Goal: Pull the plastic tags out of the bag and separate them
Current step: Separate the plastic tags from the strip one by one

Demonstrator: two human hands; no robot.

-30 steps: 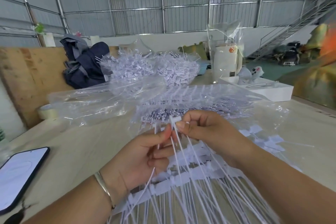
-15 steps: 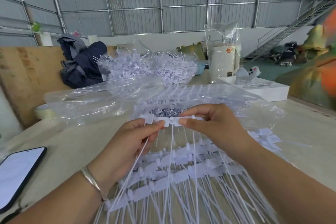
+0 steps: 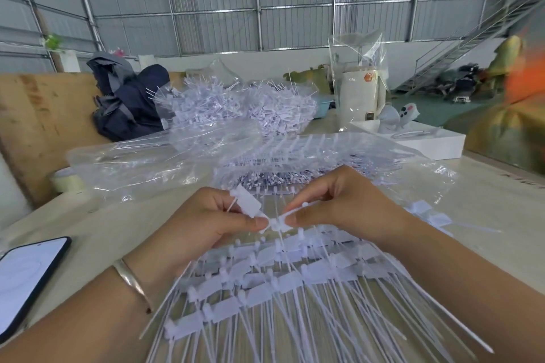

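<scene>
pale wooden table [image 3: 486, 200]; left hand [image 3: 206, 227] and right hand [image 3: 348, 206] each pinch flat white plastic tags [image 3: 250, 206] above joined rows, before the crinkled clear bag [image 3: 177, 162].

Over the surface [image 3: 486, 200], the left hand [image 3: 206, 224] pinches one white tag [image 3: 246, 205], tilted up, while the right hand [image 3: 342, 203] pinches the adjoining strip of tags [image 3: 283, 219]. Rows of joined tags [image 3: 265, 283] lie beneath them, spilling from the clear bag [image 3: 165, 162]. A phone [image 3: 26, 277] lies at left.
</scene>
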